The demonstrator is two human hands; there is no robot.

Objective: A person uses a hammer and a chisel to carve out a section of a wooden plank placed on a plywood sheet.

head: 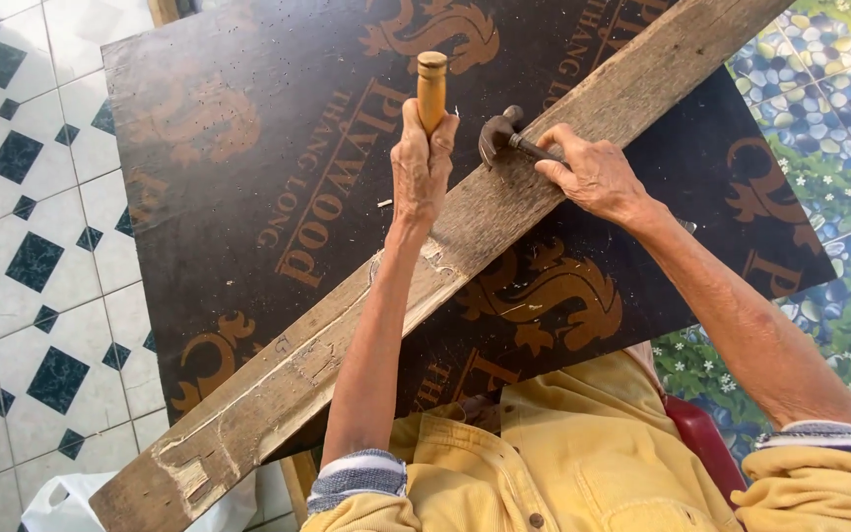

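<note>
Left hand (pixel 423 163) fisted round the upright wooden-handled chisel (pixel 431 91), blade hidden, at the weathered plank's (pixel 366 325) edge on the plywood sheet (pixel 248 177), while right hand (pixel 593 177) grips the hammer (pixel 500 133) just beside it, head pointing toward the chisel.

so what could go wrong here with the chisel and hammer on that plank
The left hand grips the wooden-handled chisel close to where the hammer in the right hand would land, so a glancing blow could hit the knuckles. The weathered plank lies unclamped on the plywood sheet and might shift or splinter.
</note>
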